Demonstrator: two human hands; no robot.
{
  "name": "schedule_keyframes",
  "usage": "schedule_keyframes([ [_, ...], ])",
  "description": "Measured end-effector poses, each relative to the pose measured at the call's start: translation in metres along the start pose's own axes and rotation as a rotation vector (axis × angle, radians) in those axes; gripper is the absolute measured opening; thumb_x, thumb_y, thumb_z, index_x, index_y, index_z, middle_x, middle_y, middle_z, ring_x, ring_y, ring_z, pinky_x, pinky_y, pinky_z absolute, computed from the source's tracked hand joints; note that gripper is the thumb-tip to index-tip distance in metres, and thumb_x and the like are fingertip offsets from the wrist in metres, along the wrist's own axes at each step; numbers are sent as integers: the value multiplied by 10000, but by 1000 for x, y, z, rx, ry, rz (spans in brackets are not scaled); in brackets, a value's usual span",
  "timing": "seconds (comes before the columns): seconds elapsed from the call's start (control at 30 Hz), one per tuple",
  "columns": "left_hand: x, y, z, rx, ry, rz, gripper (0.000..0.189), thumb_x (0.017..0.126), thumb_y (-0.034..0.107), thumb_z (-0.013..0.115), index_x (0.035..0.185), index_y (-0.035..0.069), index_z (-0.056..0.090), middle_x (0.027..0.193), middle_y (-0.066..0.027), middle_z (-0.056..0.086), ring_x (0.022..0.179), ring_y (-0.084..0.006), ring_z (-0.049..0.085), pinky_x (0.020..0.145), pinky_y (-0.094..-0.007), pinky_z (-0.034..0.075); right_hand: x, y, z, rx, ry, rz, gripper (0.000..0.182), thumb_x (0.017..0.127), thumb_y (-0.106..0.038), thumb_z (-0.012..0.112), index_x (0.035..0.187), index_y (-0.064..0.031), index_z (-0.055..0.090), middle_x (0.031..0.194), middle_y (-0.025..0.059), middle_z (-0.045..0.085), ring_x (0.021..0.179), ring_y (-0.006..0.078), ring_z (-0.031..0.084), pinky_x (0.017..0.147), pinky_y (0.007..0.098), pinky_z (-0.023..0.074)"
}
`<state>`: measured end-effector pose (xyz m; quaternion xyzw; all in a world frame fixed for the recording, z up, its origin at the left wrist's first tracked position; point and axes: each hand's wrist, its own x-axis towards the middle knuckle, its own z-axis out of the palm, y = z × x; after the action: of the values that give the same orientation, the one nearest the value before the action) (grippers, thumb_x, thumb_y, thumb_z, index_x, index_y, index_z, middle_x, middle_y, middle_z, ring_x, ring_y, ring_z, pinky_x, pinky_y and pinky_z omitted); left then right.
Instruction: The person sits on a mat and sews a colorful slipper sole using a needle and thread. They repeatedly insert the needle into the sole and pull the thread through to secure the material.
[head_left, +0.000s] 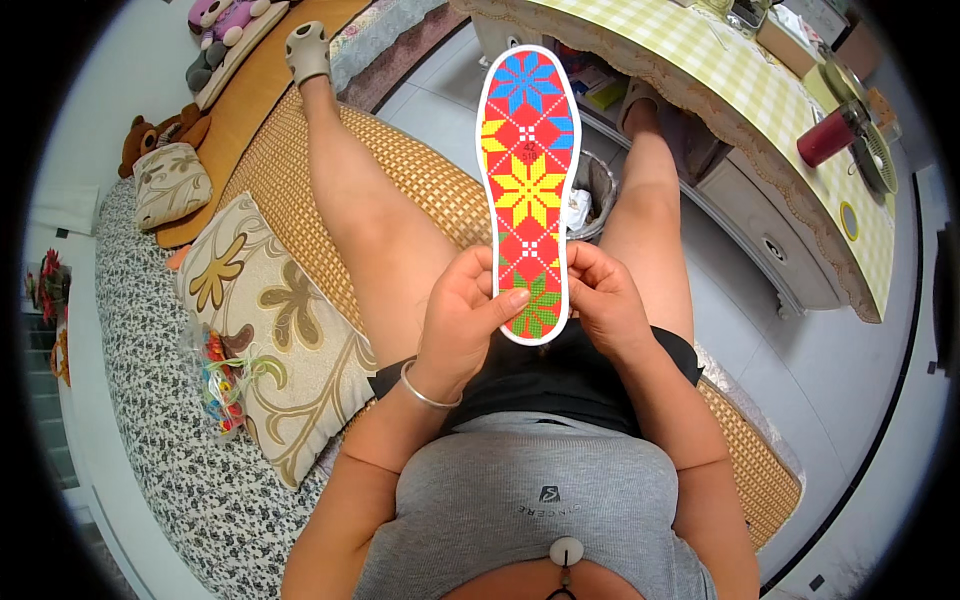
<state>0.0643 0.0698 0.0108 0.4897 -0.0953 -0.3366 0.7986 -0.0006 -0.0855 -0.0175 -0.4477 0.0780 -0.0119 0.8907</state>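
Observation:
A shoe insole (529, 202) with a white edge is held up in front of me, its wide end pointing away. Its red face carries a gridded pattern of blue, yellow and green flowers, with some small printed figures. My left hand (466, 307) grips the narrow heel end, the thumb lying across the green flower and the fingers tucked behind. On the opposite edge, my right hand (607, 300) pinches the insole between bent fingers and thumb. Parts of the fingers of both hands are hidden behind it.
A patterned cushion (277, 330) lies at my left, with a clear bag of colored thread (223, 386) on it. Ahead stands a waste bin (600, 191) on the tiled floor. A table with a checked cloth (720, 82) at right bears a dark red tumbler (829, 135).

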Motion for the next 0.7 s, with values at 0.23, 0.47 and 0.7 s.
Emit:
schedule_keyframes([
  [0.23, -2, 11, 3, 187, 104, 59, 195, 841, -23, 611, 1018, -50, 534, 981, -130, 641, 886, -138, 619, 781, -253, 510, 4, -10, 2, -731, 281, -576, 168, 804, -39, 637, 971, -30, 625, 1027, 100, 610, 950, 188, 564, 837, 290, 439],
  [0.47, 3, 6, 0, 392, 153, 222, 163, 837, -23, 626, 987, -50, 569, 914, -86, 654, 816, -104, 618, 724, -229, 500, -1, -28, 15, -940, 160, -918, 149, 761, -60, 658, 902, -42, 617, 1102, 143, 600, 985, 266, 545, 870, 375, 419],
  [0.7, 17, 59, -108, 831, 628, 609, 88, 849, -2, 616, 928, -21, 583, 818, -34, 641, 688, -50, 576, 623, -196, 466, -78, -145, -130, 334, 370, -689, 87, 869, 19, 501, 881, -47, 445, 718, 4, 387, 598, 85, 325, 469, 210, 294],
])
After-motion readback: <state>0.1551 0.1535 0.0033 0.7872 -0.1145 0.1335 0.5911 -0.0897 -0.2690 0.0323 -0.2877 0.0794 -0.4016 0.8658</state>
